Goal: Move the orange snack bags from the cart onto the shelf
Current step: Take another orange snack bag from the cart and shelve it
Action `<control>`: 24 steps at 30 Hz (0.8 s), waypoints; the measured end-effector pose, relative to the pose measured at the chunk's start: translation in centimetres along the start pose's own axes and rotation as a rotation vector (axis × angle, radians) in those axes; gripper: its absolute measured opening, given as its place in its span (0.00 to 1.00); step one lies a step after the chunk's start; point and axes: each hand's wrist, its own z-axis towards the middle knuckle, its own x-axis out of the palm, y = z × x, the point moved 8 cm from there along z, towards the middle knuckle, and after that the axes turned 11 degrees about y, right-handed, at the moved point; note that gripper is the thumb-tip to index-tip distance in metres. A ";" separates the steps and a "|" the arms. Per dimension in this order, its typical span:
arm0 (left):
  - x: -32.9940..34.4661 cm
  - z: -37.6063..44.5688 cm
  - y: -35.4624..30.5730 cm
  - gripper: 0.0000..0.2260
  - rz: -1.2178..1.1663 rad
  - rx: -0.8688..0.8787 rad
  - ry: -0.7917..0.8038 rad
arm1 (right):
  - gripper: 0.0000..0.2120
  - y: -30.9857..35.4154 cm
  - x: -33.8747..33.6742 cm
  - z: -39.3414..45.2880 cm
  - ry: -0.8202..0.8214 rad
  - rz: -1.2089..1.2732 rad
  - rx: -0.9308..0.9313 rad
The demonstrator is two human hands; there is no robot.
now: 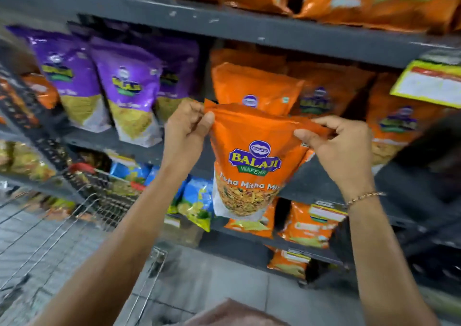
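While the glossy orange foil snack bag (245, 161) hangs upright before the grey metal shelf's (311, 176) front edge, left hand (185, 131) and right hand (341, 146) pinch its top corners, equally near.

Held bag (252, 156) before shelf (311, 176), cart (82, 208) left.

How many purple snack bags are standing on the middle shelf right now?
3 visible: a blurred purple snack bag at far left, one in front at centre, and one partly hidden behind it, beside the orange bags. More may stand hidden behind.
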 end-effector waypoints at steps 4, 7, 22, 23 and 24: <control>7.7 2.1 -1.7 0.06 0.087 0.026 0.068 | 0.11 -4.2 -5.9 0.4 -0.092 -0.115 0.027; 12.3 3.6 -3.5 0.07 0.218 0.080 0.123 | 0.11 -6.7 -9.3 0.9 -0.168 -0.190 0.035; 20.8 9.2 -2.8 0.05 0.320 -0.029 0.035 | 0.18 -15.4 -12.7 5.0 -0.234 -0.276 0.160; 21.0 9.3 -2.6 0.05 0.311 -0.037 0.041 | 0.17 -15.7 -12.6 5.1 -0.230 -0.272 0.152; 21.1 9.4 -2.4 0.06 0.304 -0.041 0.047 | 0.16 -15.9 -12.5 5.1 -0.234 -0.258 0.145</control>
